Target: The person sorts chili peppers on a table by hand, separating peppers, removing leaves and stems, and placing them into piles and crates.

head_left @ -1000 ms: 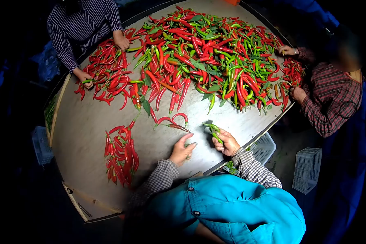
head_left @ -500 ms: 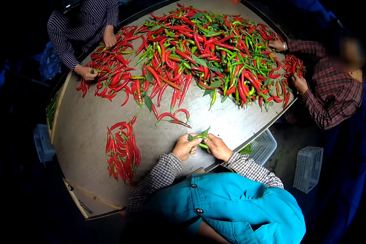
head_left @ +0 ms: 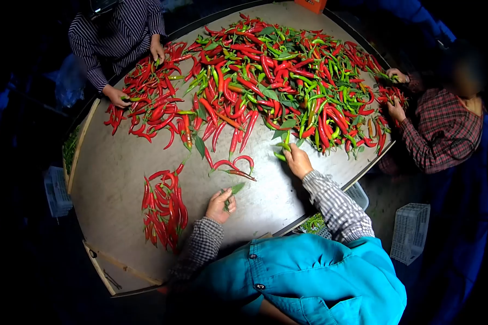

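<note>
My left hand [head_left: 220, 206] is closed above the table, with a green leaf [head_left: 237, 188] poking out from its fingertips. Farther out to the right, my right hand [head_left: 297, 161] grips a few green chili peppers [head_left: 282, 145] at the near edge of the big heap. That heap [head_left: 274, 73] mixes red and green chilies with leaves. Several loose red chilies [head_left: 234, 163] lie between the heap and my left hand. To the left of that hand sits a smaller pile of red chilies [head_left: 165, 206].
A co-worker's hands [head_left: 115, 96] are among red chilies at the upper left; another person's hands [head_left: 397, 109] work at the right. A wooden strip [head_left: 81, 143] edges the table [head_left: 114, 157]. Plastic crates [head_left: 410, 233] stand on the floor. An orange box [head_left: 311, 5] sits at the far edge.
My hands have come apart. The right one has moved up and right to the heap with green chilies; the left has shifted down and left, with a leaf. The right-hand co-worker's upper hand has moved.
</note>
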`<state>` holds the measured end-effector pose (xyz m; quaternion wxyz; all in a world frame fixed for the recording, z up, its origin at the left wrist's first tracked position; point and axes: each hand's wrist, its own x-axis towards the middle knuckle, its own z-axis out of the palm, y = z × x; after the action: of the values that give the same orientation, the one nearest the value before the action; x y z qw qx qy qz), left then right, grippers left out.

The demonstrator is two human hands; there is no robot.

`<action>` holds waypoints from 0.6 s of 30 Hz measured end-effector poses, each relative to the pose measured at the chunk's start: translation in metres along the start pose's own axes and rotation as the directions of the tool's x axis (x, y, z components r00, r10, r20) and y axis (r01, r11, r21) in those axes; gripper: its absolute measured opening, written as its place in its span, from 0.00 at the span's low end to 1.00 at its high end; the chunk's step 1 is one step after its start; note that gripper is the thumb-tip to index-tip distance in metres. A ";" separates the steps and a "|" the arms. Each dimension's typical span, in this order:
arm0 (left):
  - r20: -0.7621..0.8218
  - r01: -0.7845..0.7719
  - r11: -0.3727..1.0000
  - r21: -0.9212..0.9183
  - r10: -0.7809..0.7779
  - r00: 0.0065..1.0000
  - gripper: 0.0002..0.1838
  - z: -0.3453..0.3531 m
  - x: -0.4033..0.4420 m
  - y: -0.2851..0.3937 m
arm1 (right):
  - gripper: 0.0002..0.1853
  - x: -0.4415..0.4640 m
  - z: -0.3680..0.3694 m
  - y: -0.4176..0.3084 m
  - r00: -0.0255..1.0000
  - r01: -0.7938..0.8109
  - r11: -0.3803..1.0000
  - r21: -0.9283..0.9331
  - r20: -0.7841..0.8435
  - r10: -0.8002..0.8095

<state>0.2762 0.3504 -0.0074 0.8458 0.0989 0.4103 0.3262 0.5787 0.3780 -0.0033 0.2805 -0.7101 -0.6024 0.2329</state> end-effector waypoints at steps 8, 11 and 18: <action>-0.048 0.235 0.970 0.062 -0.232 0.971 0.08 -0.022 -0.005 -0.054 | 0.26 0.042 0.017 -0.006 0.845 -0.453 0.806 -0.380 0.103 0.524; -0.036 0.263 0.951 0.162 -0.260 0.965 0.07 -0.023 -0.006 -0.063 | 0.23 0.049 0.030 0.005 0.828 -0.473 0.781 -0.408 0.096 0.552; -0.114 0.180 0.972 0.149 -0.164 0.980 0.03 -0.016 -0.018 -0.052 | 0.21 0.009 0.022 0.034 0.870 -0.352 0.884 -0.308 0.240 0.430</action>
<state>0.2805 0.2972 -0.0290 0.8385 0.1133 0.4842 0.2227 0.5902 0.3855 -0.0425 0.0384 -0.8040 -0.5051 0.3116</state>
